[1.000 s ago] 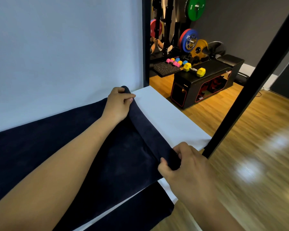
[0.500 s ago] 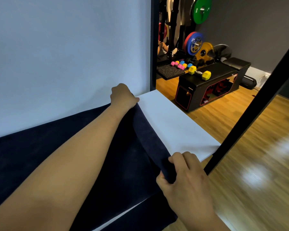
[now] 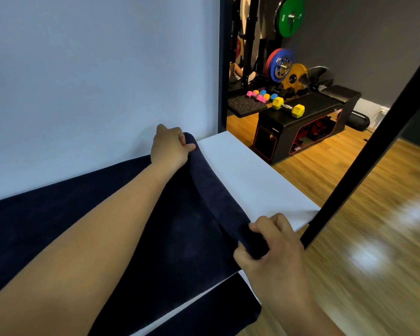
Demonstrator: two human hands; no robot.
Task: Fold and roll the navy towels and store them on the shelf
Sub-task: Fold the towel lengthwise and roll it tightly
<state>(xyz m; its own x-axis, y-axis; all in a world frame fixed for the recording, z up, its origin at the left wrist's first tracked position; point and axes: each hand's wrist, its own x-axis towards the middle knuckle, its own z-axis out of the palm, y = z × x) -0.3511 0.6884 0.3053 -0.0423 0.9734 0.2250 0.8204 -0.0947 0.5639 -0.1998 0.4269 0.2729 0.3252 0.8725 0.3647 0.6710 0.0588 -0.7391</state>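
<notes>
On the white shelf (image 3: pixel 250 175), the navy towel (image 3: pixel 180 238) is lying spread out leftward, its right end curled into a small roll. The left hand (image 3: pixel 171 147) is pinching the roll's far end by the wall and the right hand (image 3: pixel 269 248) is gripping its near end, probably so both ends are turning evenly. The roll is running straight between the two grips.
</notes>
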